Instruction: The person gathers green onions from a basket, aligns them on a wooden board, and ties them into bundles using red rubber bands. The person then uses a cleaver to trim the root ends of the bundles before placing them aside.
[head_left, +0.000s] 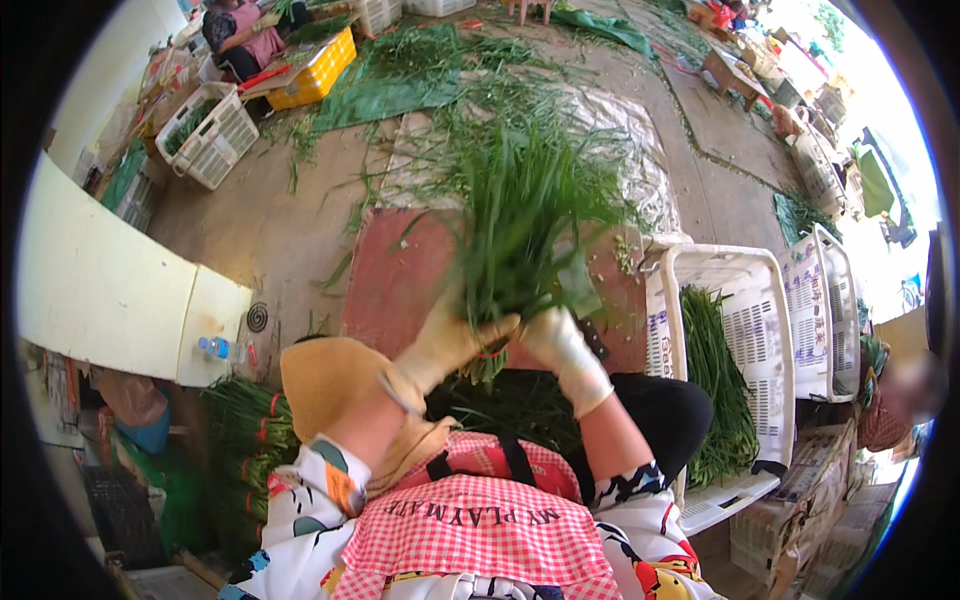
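Observation:
My left hand (442, 341), in a pale glove, is closed around the lower part of a bunch of long green leafy stalks (517, 217), just above a red band near the cut ends. The bunch stands over a red board (397, 277), its leaves blurred. On the bunch's right side is my right hand (566, 352), also gloved, its fingers at the leaves near the base; whether it grips them I cannot tell. More stalks (502, 409) lie in my lap.
To the right, a white plastic crate (772, 337) holds loose green stalks. Bundles with red bands (262, 435) are stacked at the left, near a plastic bottle (217, 348). Leaves litter a pale sheet (645, 150) ahead. Another person (244, 34) sits at the far left beside a yellow crate.

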